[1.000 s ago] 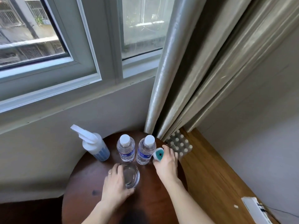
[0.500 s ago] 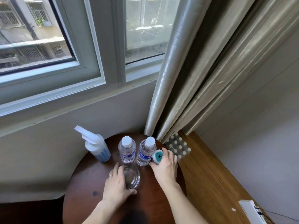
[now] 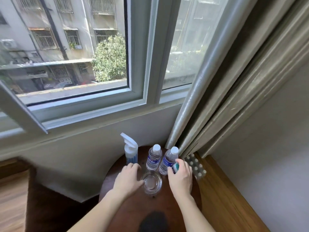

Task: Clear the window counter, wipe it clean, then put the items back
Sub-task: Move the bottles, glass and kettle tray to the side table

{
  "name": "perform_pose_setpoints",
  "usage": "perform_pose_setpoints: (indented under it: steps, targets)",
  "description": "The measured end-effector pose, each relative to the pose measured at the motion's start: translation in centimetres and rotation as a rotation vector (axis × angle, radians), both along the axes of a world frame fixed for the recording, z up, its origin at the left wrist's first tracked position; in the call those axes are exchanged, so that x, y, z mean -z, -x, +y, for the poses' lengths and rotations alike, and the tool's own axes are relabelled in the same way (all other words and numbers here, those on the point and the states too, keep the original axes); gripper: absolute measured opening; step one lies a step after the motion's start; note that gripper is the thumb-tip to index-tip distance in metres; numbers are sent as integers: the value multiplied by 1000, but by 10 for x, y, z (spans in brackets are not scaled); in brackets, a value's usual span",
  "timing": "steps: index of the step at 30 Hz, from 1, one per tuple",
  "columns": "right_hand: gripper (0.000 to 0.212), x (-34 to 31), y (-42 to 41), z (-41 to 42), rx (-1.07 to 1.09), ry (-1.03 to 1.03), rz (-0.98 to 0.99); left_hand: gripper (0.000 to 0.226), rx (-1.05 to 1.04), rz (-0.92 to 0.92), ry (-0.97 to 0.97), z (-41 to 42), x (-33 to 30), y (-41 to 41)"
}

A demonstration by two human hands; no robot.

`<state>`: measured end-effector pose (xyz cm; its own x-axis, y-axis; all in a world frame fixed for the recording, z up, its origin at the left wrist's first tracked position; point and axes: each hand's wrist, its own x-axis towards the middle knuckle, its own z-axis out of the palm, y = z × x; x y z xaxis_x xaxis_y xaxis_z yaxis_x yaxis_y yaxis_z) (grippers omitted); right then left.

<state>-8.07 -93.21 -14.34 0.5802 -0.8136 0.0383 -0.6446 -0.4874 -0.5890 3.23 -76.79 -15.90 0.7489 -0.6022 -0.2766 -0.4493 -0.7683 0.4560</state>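
A round dark wooden table (image 3: pixel 127 213) stands under the window. At its back are a white spray bottle (image 3: pixel 131 152) and two clear water bottles, one on the left (image 3: pixel 153 158) and one on the right (image 3: pixel 167 162). In front of them is a shallow clear glass bowl (image 3: pixel 151 182). My left hand (image 3: pixel 127 179) lies left of the bowl. Its thumb touches the bowl's rim and its fingers reach toward the spray bottle's base. My right hand (image 3: pixel 181 179) grips a small teal and white device (image 3: pixel 175 166) beside the right water bottle.
A silver blister pack (image 3: pixel 196 166) lies at the table's right edge, partly over the wooden ledge (image 3: pixel 222 195). Grey curtains (image 3: pixel 234 81) hang close behind the bottles on the right. The white window frame (image 3: pixel 87 113) and wall are behind the table.
My left hand has slid left off the top of the glass bowl toward the spray bottle. My right hand keeps holding the teal device. The view has tilted up toward the window.
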Motion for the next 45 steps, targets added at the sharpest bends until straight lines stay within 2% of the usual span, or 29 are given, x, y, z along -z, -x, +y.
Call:
perform_pose_setpoints:
  steps: [5,9,14,20,31,45]
  targets:
    - [35,-35,-10,51,-77,-93,-10,53,-13,-24,71,42,-40,1]
    - [47,-62,-17,114,-187,-155,91,54,-47,-66,123,100,-71,2]
    - [53,-99,-26,213,-363,-216,107,43,-122,-97,199,200,-107,2]
    - [55,-127,-34,350,-528,-253,75,44,-258,-102,228,343,-136,13]
    - [56,-149,-51,563,-830,-304,98,45,-553,-158,266,575,-160,49]
    - [58,-151,-70,702,-1259,-315,189,44,-1013,-137,262,716,-157,96]
